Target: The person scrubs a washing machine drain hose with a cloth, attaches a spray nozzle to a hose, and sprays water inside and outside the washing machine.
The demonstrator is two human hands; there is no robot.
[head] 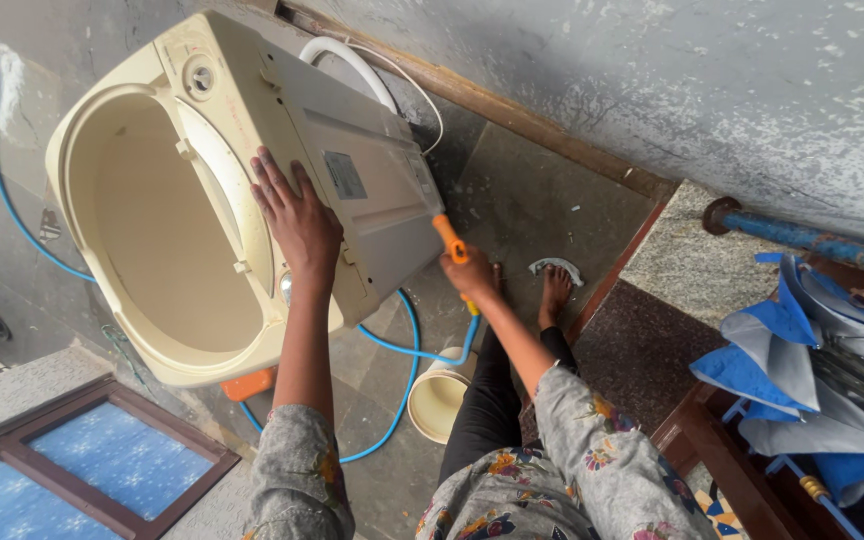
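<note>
Washer [202, 200] tipped on floor, left hand [297, 220] bracing, screwdriver [449, 240] at rear panel.

Left fingers spread flat on washer top, gripping nothing; right hand [472, 275] closed round orange screwdriver handle, tip at panel edge. Risks: tip slipping off w/ side load; tilted tub sliding if brace eases. Blue hose [402, 350], cup [439, 395] & bare foot [554, 292] crowd floor below; wall close behind.

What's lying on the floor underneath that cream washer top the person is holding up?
Under the cream washer top, a blue hose loops across the stone floor, beside a cream bucket and an orange piece. The panel hides the floor directly beneath it.
</note>
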